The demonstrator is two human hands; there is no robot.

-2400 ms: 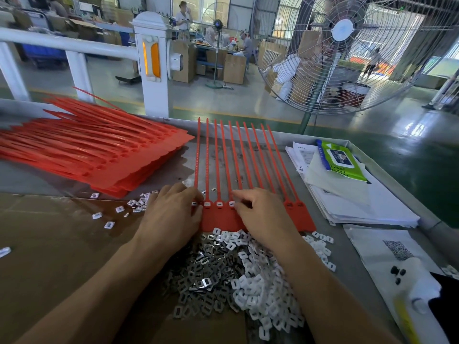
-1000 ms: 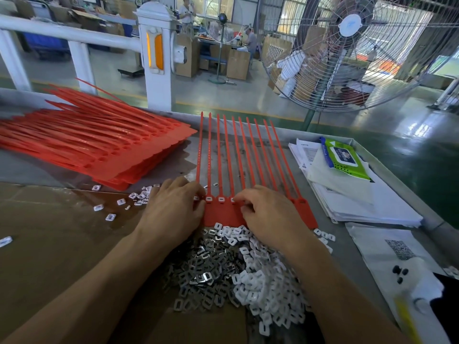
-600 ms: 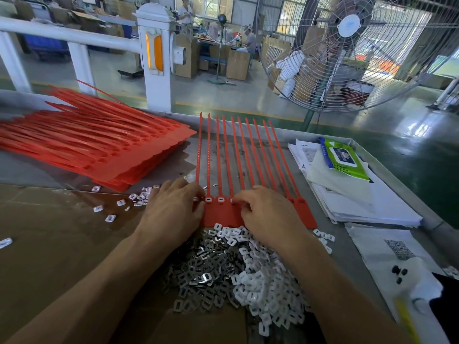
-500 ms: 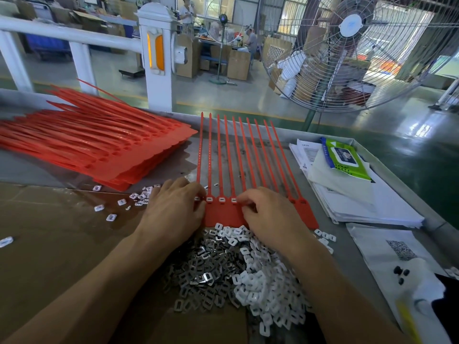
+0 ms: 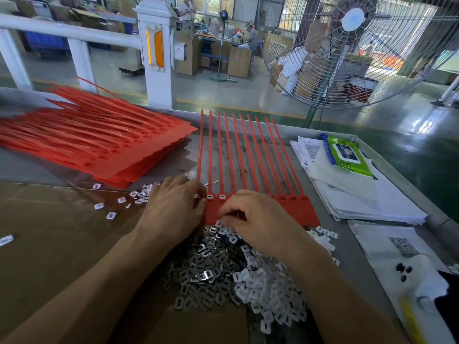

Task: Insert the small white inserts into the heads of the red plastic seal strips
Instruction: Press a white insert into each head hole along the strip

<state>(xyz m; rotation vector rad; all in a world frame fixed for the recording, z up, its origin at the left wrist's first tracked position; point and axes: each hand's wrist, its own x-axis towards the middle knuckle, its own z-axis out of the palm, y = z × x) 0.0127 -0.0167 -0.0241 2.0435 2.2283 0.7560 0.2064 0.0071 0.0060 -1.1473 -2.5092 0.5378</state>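
Note:
A sheet of joined red seal strips (image 5: 293, 212) lies in front of me, its tails pointing away. The three leftmost heads each hold a seated white insert (image 5: 221, 196); the heads on the right are bare. My left hand (image 5: 173, 209) rests on the sheet's left edge, its fingertips at the leftmost heads. My right hand (image 5: 258, 222) lies over the middle of the sheet with curled fingers. Its tips touch the far edge of the pile of white inserts (image 5: 263, 289). Whether they pinch one is hidden.
Grey metal clips (image 5: 201, 266) lie mixed into the pile's left side. A stack of red strip sheets (image 5: 99, 142) lies at the back left, with loose inserts (image 5: 139, 194) in front of it. Papers (image 5: 372, 202) and a green wipes pack (image 5: 345, 155) sit on the right. Brown cardboard (image 5: 49, 244) covers the left.
My right hand has drawn back from the row of heads toward the pile of inserts, and its fingers have curled. The left hand has stayed at the sheet's left edge.

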